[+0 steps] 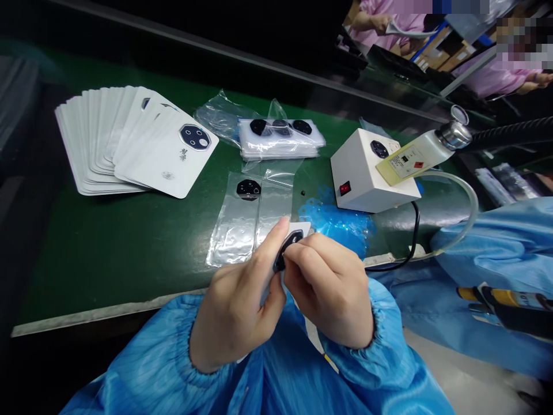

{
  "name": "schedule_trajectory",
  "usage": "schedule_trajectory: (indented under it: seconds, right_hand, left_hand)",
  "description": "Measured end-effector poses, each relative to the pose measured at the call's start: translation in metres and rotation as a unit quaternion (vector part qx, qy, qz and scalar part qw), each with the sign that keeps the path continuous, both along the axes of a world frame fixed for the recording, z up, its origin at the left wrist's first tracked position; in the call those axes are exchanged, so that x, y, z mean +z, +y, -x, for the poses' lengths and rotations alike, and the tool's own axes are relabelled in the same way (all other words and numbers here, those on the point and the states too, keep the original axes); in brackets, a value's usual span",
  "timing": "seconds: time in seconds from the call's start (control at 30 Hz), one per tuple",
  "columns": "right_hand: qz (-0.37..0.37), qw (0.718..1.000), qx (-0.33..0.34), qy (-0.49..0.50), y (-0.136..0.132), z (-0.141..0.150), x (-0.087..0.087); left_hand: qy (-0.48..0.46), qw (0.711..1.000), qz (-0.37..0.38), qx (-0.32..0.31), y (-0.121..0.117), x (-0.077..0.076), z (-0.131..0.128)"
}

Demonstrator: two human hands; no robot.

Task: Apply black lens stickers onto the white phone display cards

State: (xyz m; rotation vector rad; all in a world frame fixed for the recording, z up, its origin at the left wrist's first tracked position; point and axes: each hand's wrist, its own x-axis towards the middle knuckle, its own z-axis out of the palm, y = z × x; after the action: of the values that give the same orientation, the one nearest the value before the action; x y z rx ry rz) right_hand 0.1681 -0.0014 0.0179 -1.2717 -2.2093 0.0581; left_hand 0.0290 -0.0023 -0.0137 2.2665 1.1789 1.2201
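Close to my body, over the bench's front edge, my left hand (237, 305) grips a white phone back cover (305, 227), mostly hidden behind the fingers. A black camera lens cover (280, 260) shows on it. My right hand (332, 288) is closed, its thumb and fingertips pinched together against the lens cover; what lies between them is hidden. Just beyond the hands lies a clear plastic sleeve (231, 230) with one black lens cover (247, 189) on it. Blue film pieces (341, 222) are heaped beside my right hand.
Many white back covers (168, 164) lie fanned at left. Bagged lens covers (280, 147) sit behind the sleeve. On the right, a white box (356, 155) with a red switch carries a pump bottle (417, 153); a cable and hose curve nearby. Co-workers in pink (486, 72) and blue (510, 248) are close.
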Motion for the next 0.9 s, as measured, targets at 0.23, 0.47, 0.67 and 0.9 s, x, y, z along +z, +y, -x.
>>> schedule_trajectory:
  seconds: [0.23, 0.47, 0.67, 0.9]
  right_hand:
    - [-0.003, 1.000, -0.025, -0.003, -0.002, 0.001, -0.002]
    - [0.002, 0.999, -0.039, -0.016, -0.003, 0.003, 0.001]
    - [0.029, 0.999, -0.028, -0.002, -0.002, 0.002, 0.003]
    - [0.085, 0.995, 0.018, 0.058, -0.004, -0.004, 0.010]
  left_hand:
    - [0.025, 0.999, -0.029, -0.004, 0.001, -0.003, 0.000]
    - [0.017, 0.999, -0.030, 0.001, 0.000, -0.004, -0.001]
    - [0.010, 1.000, -0.026, 0.008, -0.002, -0.004, -0.002]
    - [-0.053, 0.997, 0.057, -0.023, -0.003, -0.001, -0.002]
